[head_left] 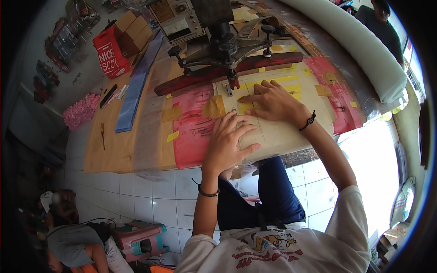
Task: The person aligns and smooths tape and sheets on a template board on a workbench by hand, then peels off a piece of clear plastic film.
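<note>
My left hand (pixel 228 141) lies with fingers spread on the left part of a beige sheet (pixel 277 134). Farther right, my right hand (pixel 275 103) rests on the same sheet, index finger stretched to the left and the other fingers apart. Yellow tape (pixel 291 91) shows beneath and beyond the right hand. Just past my fingertips stands a press machine (pixel 223 45) with a long dark red bar (pixel 191 78) and a small red-tipped part pointing down at the sheet. Pink-red sheets (pixel 193 132) patched with brown tape lie on both sides of the beige one.
A blue strip (pixel 139 84), a screwdriver-like tool (pixel 103 136) and a red bag (pixel 110 54) are on the left. A big white roll (pixel 355 43) lies at the back right. Other people (pixel 75 248) are at the lower left and upper right. A stool (pixel 141 239) stands on the tiled floor.
</note>
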The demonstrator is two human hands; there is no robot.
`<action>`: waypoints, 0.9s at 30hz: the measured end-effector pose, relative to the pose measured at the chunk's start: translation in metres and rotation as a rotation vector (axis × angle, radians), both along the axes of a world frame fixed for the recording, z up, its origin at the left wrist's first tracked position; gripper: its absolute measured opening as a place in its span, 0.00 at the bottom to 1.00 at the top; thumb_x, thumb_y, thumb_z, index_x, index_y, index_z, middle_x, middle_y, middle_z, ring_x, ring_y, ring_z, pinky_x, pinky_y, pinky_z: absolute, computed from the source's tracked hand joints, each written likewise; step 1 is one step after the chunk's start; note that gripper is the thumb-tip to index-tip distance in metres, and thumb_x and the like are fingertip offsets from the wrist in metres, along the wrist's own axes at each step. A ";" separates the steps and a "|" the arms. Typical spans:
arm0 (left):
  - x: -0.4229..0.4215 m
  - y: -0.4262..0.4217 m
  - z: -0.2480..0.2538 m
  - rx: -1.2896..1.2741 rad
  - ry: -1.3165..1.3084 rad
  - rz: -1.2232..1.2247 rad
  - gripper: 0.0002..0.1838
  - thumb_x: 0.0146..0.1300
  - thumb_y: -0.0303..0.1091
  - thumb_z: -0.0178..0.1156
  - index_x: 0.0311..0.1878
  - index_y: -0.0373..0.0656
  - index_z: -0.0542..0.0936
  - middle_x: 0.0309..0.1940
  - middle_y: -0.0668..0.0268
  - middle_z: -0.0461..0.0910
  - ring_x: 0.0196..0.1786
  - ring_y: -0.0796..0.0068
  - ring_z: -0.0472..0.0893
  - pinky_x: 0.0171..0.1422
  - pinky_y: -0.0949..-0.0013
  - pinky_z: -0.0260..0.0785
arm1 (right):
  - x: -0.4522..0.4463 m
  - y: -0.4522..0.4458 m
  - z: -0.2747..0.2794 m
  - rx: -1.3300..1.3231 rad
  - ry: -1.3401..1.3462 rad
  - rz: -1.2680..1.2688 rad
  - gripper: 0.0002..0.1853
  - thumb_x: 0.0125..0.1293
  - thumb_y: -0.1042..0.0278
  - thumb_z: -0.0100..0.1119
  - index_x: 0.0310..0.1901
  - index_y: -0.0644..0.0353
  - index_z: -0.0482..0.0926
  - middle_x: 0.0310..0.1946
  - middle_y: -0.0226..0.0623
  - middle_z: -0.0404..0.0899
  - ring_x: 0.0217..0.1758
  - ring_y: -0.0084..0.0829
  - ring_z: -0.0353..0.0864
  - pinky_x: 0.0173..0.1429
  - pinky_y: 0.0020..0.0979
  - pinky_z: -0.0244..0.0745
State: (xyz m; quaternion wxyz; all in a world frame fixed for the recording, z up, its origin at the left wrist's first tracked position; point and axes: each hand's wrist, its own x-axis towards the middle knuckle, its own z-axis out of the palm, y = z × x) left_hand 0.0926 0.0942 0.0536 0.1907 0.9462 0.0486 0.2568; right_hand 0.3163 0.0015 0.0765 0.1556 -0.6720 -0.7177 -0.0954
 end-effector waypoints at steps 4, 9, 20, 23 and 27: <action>0.000 -0.001 -0.003 -0.017 -0.019 -0.006 0.25 0.56 0.52 0.75 0.53 0.50 0.88 0.59 0.64 0.79 0.71 0.53 0.70 0.77 0.48 0.60 | -0.006 0.002 0.008 -0.112 -0.043 -0.055 0.25 0.76 0.38 0.49 0.66 0.34 0.83 0.46 0.39 0.79 0.54 0.41 0.78 0.61 0.43 0.70; -0.001 -0.001 0.000 -0.013 -0.024 0.006 0.24 0.55 0.51 0.76 0.52 0.50 0.88 0.58 0.64 0.79 0.70 0.55 0.70 0.76 0.50 0.61 | 0.003 -0.017 0.010 -0.142 0.006 -0.048 0.27 0.77 0.38 0.48 0.69 0.40 0.79 0.55 0.39 0.78 0.63 0.43 0.75 0.69 0.47 0.68; -0.002 0.001 -0.003 -0.017 -0.034 -0.005 0.23 0.57 0.51 0.74 0.53 0.50 0.88 0.59 0.64 0.78 0.71 0.56 0.70 0.77 0.50 0.59 | -0.006 -0.059 0.005 -0.095 0.089 -0.220 0.34 0.80 0.43 0.47 0.75 0.63 0.68 0.75 0.50 0.68 0.79 0.48 0.65 0.83 0.48 0.55; 0.000 -0.001 -0.004 -0.014 -0.036 0.014 0.24 0.58 0.51 0.74 0.54 0.50 0.87 0.60 0.64 0.78 0.72 0.55 0.69 0.78 0.49 0.59 | -0.024 -0.050 0.002 -0.182 0.068 -0.173 0.36 0.81 0.43 0.47 0.76 0.69 0.64 0.78 0.56 0.63 0.83 0.50 0.58 0.86 0.45 0.51; -0.001 -0.002 -0.004 -0.014 -0.033 0.024 0.24 0.58 0.52 0.73 0.54 0.50 0.87 0.60 0.63 0.78 0.73 0.54 0.69 0.78 0.49 0.59 | -0.029 -0.044 -0.005 -0.169 0.123 -0.237 0.37 0.81 0.45 0.46 0.75 0.72 0.64 0.78 0.57 0.62 0.84 0.50 0.56 0.86 0.48 0.49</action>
